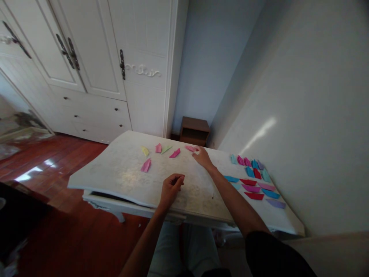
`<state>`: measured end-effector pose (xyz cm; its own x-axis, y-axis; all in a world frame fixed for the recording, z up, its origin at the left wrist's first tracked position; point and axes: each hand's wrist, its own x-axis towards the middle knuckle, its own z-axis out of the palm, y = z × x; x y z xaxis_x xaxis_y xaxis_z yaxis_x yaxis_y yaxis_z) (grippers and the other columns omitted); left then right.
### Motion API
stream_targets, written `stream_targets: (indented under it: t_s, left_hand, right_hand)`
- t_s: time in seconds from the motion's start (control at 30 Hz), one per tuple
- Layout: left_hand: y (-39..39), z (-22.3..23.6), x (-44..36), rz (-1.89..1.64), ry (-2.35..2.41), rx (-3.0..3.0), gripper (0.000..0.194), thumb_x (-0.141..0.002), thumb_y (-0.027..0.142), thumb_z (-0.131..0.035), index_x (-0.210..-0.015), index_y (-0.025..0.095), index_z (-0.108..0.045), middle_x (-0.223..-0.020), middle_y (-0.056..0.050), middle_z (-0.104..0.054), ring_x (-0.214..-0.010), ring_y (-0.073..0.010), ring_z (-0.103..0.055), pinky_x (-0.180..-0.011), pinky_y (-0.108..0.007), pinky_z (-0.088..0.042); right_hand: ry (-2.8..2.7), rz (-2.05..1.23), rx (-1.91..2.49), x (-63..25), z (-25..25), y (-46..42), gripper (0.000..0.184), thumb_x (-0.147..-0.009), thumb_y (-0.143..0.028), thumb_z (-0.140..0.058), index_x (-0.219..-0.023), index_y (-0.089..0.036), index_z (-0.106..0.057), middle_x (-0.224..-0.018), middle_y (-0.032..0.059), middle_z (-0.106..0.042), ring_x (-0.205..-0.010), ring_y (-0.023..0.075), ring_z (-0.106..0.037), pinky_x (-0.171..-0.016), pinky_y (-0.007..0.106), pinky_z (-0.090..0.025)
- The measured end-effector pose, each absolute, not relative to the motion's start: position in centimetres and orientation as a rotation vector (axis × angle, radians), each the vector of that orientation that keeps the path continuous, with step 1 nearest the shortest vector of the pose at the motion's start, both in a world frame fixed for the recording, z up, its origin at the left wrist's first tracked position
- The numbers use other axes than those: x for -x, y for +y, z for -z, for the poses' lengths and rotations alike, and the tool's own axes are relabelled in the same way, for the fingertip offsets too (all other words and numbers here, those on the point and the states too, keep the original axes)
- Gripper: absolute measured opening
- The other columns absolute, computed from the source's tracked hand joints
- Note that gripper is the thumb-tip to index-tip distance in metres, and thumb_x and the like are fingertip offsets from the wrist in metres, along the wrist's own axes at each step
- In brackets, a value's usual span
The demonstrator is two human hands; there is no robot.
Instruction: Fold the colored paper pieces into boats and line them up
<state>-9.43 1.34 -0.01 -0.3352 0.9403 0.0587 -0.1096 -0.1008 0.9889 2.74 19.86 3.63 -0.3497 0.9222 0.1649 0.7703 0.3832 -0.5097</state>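
Note:
My right hand (202, 156) reaches to the far side of the white table (115, 173), its fingertips touching a pink folded paper piece (190, 148). My left hand (171, 186) rests near the table's middle with its fingers curled in; nothing shows in it. More folded paper pieces lie beyond: a pink one (175, 153), a green one (166, 148), a pink one (158, 148), a yellow one (145, 151) and a pink one (146, 165).
Several folded paper pieces in blue, pink, red and purple (253, 181) lie in rows at the table's right end by the wall. A white wardrobe (95, 65) and a small brown stand (194, 130) are behind. Red wood floor lies to the left.

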Motion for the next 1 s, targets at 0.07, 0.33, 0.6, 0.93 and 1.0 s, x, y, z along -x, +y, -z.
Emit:
stream_targets:
  t_s: [0.07,0.33,0.6,0.93,1.0]
  left_hand:
    - [1.3,0.0,9.5,-1.563,1.296,-0.992,0.034,-0.074,0.044,-0.064,-0.085,0.012,-0.068,-0.063,-0.001,-0.059,-0.050,-0.0087,-0.049,-0.046,-0.019,-0.040]
    - [1.2,-0.2,9.7,-1.579,1.260,-0.981,0.033,-0.075,0.043,-0.064,-0.085,0.011,-0.068,-0.063,-0.001,-0.059,-0.050,-0.0081,-0.048,-0.047,-0.019,-0.040]
    - [1.2,-0.4,9.7,-1.588,1.253,-0.941,0.032,-0.074,0.042,-0.065,-0.083,0.011,-0.067,-0.061,0.001,-0.057,-0.048,-0.0072,-0.047,-0.046,-0.019,-0.039]
    - [1.3,-0.3,9.6,-1.635,1.290,-0.925,0.036,-0.076,0.044,-0.065,-0.092,0.011,-0.067,-0.067,0.000,-0.058,-0.050,-0.0065,-0.048,-0.048,-0.019,-0.040]
    - [1.3,-0.3,9.5,-1.645,1.306,-0.927,0.041,-0.075,0.044,-0.067,-0.100,0.011,-0.066,-0.070,-0.001,-0.060,-0.051,-0.0064,-0.048,-0.049,-0.019,-0.041]
  right_hand:
    - [-2.277,-0.409,1.518,-1.1,-3.6,22.1,0.044,-0.081,-0.016,-0.053,-0.125,-0.010,-0.052,-0.128,0.0180,-0.051,-0.112,0.0227,-0.054,-0.091,0.031,-0.043]
    - [-2.516,-0.388,1.613,0.3,-2.7,24.8,0.021,-0.086,-0.019,-0.050,-0.098,-0.012,-0.067,-0.117,0.0173,-0.061,-0.112,0.0268,-0.054,-0.092,0.034,-0.039]
    - [-2.039,-0.799,1.484,-2.6,-3.6,22.6,0.027,-0.085,-0.036,-0.052,-0.089,-0.013,-0.067,-0.088,0.0109,-0.067,-0.087,0.0207,-0.062,-0.077,0.029,-0.045]
    - [-1.104,-1.805,1.023,-4.9,-3.6,11.6,0.031,-0.068,-0.040,-0.073,-0.085,-0.019,-0.060,-0.065,-0.0008,-0.058,-0.049,0.0092,-0.049,-0.045,0.021,-0.039]
    - [-0.900,-1.974,0.949,-4.7,-3.3,9.6,0.032,-0.064,-0.034,-0.078,-0.087,-0.018,-0.061,-0.065,-0.0024,-0.058,-0.049,0.0076,-0.048,-0.045,0.019,-0.038]
